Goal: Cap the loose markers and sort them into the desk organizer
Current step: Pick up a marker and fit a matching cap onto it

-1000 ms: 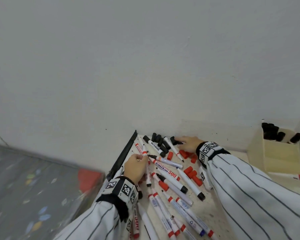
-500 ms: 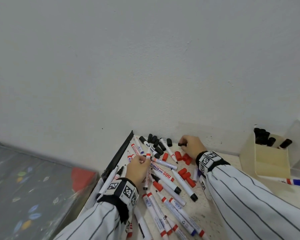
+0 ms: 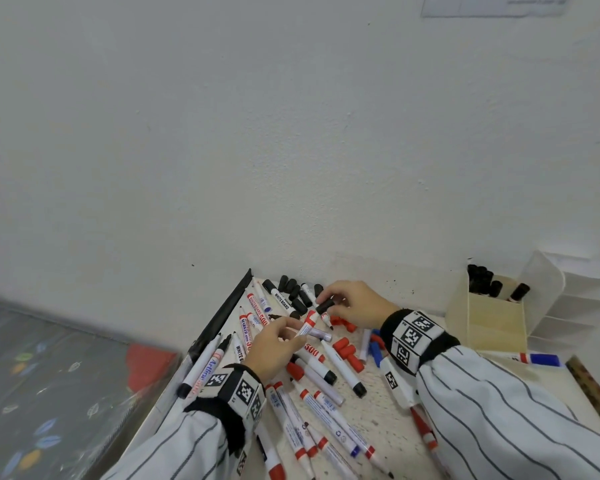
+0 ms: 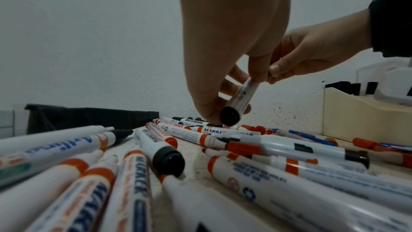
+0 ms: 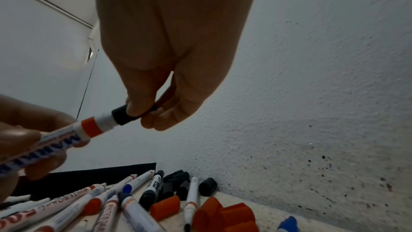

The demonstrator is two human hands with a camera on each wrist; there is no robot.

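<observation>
Two hands meet above the desk [image 3: 388, 415]: left hand [image 3: 274, 344] grips a marker [image 3: 306, 325], right hand [image 3: 352, 303] pinches a black cap [image 5: 121, 115] over its hidden tip; only the right wrist view shows them joined.

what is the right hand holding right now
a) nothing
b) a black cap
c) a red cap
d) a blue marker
b: in the right wrist view the right hand pinches a black cap at the tip of the white marker with a red band, whose barrel the left hand holds.
</observation>
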